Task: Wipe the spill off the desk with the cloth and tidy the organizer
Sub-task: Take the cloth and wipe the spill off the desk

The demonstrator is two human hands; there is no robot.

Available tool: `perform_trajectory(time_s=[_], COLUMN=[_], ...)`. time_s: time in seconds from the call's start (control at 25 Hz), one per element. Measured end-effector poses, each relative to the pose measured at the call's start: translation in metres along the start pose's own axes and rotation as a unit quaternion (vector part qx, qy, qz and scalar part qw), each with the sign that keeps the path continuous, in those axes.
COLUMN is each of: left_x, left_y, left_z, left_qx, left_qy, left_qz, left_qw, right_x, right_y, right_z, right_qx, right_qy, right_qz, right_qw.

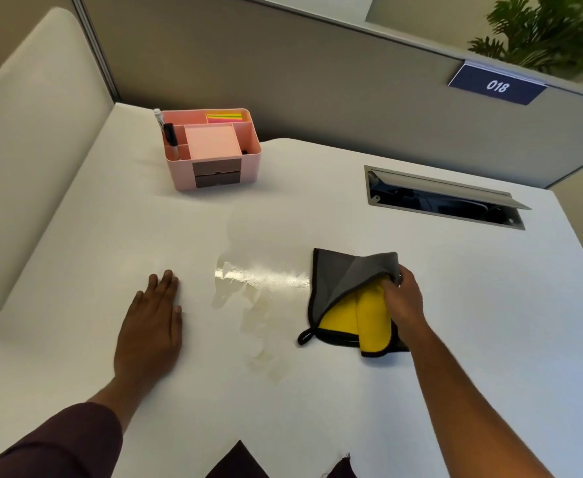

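A clear wet spill point(259, 281) shines on the white desk point(490, 305), trailing toward me in pale patches. Right of it lies a grey and yellow cloth point(345, 298), partly folded. My right hand point(403, 298) pinches its upper right corner and lifts the grey layer off the yellow side. Flat on the desk, left of the spill, my left hand point(152, 326) rests palm down with fingers together, holding nothing. A pink organizer point(214, 150) stands at the back left with a marker point(171, 138), a pink note pad, coloured sticky notes and two brown drawers.
A cable slot with a raised grey flap point(445, 198) is cut into the desk at the back right. Grey partition walls close the back, carrying a blue sign marked 018 point(496, 85). A plant point(552, 29) stands behind the partition.
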State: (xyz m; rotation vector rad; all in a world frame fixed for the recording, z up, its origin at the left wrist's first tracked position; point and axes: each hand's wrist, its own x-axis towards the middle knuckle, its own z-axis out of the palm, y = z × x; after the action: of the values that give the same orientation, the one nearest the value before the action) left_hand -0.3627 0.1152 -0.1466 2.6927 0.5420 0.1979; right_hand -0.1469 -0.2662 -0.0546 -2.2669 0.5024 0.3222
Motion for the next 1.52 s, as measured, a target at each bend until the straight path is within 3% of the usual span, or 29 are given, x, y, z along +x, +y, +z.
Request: perform_trajectory(time_s=[0.16,0.24,0.32,0.48,0.56,0.76,0.88,0.96,1.0,1.12,1.2,1.32,1.4,1.52], left_x=[0.0,-0.001,0.001,0.001,0.001,0.0,0.002,0.002,0.001,0.001,0.001,0.002,0.001,0.001], left_y=[0.0,0.0,0.001,0.0,0.001,0.001,0.001,0.0,0.0,-0.002,-0.002,-0.001,-0.001,-0.001], left_z=[0.001,0.001,0.0,0.0,0.0,0.0,0.0,0.001,0.001,0.003,0.003,0.003,0.003,0.001], left_qx=[0.001,0.001,-0.001,-0.003,-0.004,-0.004,-0.002,0.0,0.001,-0.003,-0.003,-0.005,-0.002,0.002], left_qy=[0.005,0.008,0.009,0.007,0.004,0.002,0.003,0.0,0.0,0.006,0.008,0.004,0.003,-0.002], left_qz=[-0.002,-0.001,-0.002,-0.002,-0.007,-0.012,-0.011,-0.01,-0.01,-0.009,-0.009,-0.011,-0.012,-0.014], left_qw=[1.0,1.0,1.0,1.0,1.0,1.0,1.0,1.0,1.0,1.0,1.0,1.0,1.0,1.0], right_x=[-0.034,-0.047,-0.041,-0.02,-0.018,-0.009,-0.012,-0.017,-0.017,-0.015,-0.017,-0.022,-0.017,-0.003], right_y=[0.003,0.001,-0.007,-0.006,-0.003,-0.022,-0.05,-0.062,-0.063,-0.04,-0.016,0.013,0.025,0.046], right_z=[0.043,0.056,0.053,0.037,0.036,0.026,0.029,0.033,0.033,0.02,0.019,0.045,0.059,0.066], right_qx=[-0.131,-0.128,-0.117,-0.257,-0.263,-0.166,0.028,0.142,0.149,0.018,-0.103,-0.235,-0.325,-0.367], right_qy=[0.046,0.071,0.09,0.086,0.08,0.032,-0.106,-0.221,-0.211,0.013,0.09,0.057,0.022,0.027], right_qz=[-0.07,-0.074,-0.084,-0.07,-0.068,-0.069,-0.035,-0.02,-0.033,-0.091,-0.166,-0.33,-0.338,-0.299], right_qw=[0.988,0.986,0.985,0.96,0.959,0.983,0.993,0.965,0.965,0.996,0.977,0.913,0.883,0.88])
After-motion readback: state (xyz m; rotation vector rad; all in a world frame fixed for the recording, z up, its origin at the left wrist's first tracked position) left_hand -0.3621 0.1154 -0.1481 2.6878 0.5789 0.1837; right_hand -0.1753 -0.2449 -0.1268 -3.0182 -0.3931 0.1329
